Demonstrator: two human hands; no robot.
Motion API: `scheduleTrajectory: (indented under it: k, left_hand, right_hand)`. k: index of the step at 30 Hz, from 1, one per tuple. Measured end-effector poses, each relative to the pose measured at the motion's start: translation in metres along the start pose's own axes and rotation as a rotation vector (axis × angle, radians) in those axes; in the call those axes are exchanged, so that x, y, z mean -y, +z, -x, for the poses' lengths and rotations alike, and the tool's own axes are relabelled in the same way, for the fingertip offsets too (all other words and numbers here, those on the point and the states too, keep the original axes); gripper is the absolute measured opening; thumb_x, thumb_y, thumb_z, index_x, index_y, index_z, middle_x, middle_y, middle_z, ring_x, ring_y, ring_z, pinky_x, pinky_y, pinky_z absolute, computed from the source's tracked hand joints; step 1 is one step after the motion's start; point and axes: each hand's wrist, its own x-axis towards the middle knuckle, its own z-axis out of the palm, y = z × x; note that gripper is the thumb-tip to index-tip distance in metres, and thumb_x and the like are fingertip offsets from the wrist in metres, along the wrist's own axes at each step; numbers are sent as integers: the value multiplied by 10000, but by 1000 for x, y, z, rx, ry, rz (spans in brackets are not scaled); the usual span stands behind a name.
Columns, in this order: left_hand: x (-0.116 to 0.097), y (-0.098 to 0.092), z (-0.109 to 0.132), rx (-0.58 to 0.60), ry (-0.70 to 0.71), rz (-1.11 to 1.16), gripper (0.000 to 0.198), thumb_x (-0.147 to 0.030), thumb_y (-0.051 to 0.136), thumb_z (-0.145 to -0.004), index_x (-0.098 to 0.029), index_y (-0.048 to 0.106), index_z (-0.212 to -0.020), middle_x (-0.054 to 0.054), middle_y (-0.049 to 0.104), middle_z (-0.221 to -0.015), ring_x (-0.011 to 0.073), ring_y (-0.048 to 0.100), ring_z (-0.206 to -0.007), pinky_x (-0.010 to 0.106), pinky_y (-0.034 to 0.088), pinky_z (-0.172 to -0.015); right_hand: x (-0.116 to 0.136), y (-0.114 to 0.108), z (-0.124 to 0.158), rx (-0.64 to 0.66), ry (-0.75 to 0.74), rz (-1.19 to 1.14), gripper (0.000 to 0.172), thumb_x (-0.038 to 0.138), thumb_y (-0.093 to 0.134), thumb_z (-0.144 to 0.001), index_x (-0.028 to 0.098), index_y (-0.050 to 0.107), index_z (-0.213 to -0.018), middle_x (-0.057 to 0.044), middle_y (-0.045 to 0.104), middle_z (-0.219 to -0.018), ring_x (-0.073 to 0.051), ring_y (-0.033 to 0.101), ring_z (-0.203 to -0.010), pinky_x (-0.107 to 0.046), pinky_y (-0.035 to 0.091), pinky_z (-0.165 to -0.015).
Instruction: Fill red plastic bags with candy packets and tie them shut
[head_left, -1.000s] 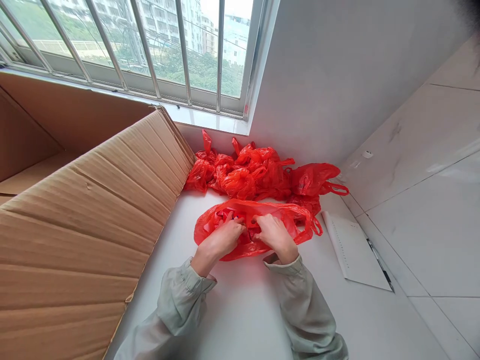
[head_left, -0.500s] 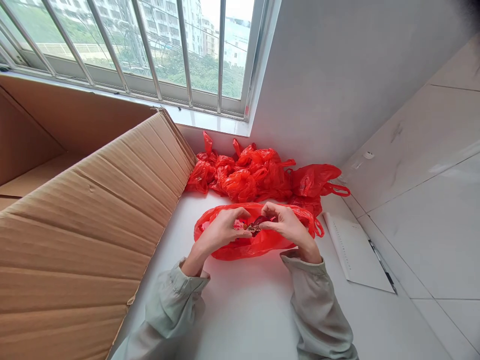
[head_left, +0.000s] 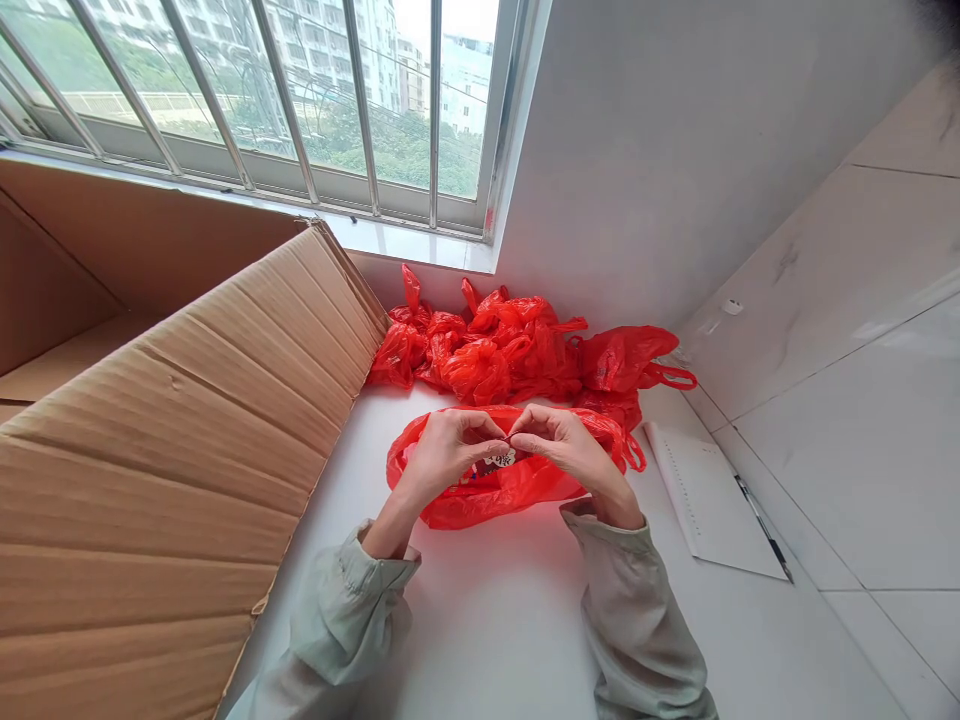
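Note:
An open red plastic bag (head_left: pixel 480 508) lies on the white surface, its handles toward the right. Over its opening, my left hand (head_left: pixel 450 450) and my right hand (head_left: pixel 562 445) meet, each with thumb and fingertips pinched together. Both pinch the top edge of a dark red packet (head_left: pixel 501 458) with pale lettering, which hangs between them at the mouth of the bag. Other contents of the bag are mostly hidden by my hands.
Several knotted red bags (head_left: pixel 480 350) lie along the back wall. A tall open cardboard box (head_left: pixel 187 440) fills the left side. To the right are a white notebook (head_left: pixel 712 500) and a pen (head_left: pixel 761 525). The barred window (head_left: pixel 300 110) is behind.
My fingertips have come together from a wider spacing. The packet's printed face has shifted, and its lettering now shows below my fingertips. The view has moved slightly.

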Motion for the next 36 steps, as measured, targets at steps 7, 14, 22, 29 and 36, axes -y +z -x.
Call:
scheduleTrajectory:
  k: [7,14,22,29,36]
  left_hand:
    - [3,-3,-1,1,-112,255,267,-398,758,-719,-134,726,-736,38,706,-683,131,605,-601,220,450,-551]
    - [5,1,-1,-29,-152,328,278,-408,760,-729,-137,702,-746,22,684,-684,102,582,-571,194,435,-519]
    - [8,-4,-3,42,-172,413,338,-441,793,-693,-134,652,-692,20,679,-639,112,604,-530,205,448,-518]
    - [5,-6,-1,77,-219,382,388,-532,736,-734,-153,654,-734,-1,680,-692,107,601,-581,199,453,-545]
    - [1,-7,0,132,-250,323,225,-315,789,-686,-145,645,-706,-18,652,-593,112,611,-546,180,395,-474]
  right_hand:
    - [3,2,0,1,-26,-85,213,364,673,-848,183,595,-767,21,641,-673,-123,627,-648,-260,485,-670]
    - [2,3,-1,-50,2,-85,247,396,692,-828,183,586,-764,33,595,-675,-111,577,-651,-251,450,-649]
    - [2,2,-1,-54,16,-87,268,419,684,-829,176,585,-772,32,577,-646,-95,497,-591,-242,395,-591]
    - [0,2,-3,-111,54,-145,302,455,713,-788,181,585,-767,26,588,-646,-108,517,-600,-242,401,-576]
    - [0,2,-2,-168,33,-80,291,450,696,-793,181,589,-757,30,574,-656,-101,491,-599,-242,405,-577]
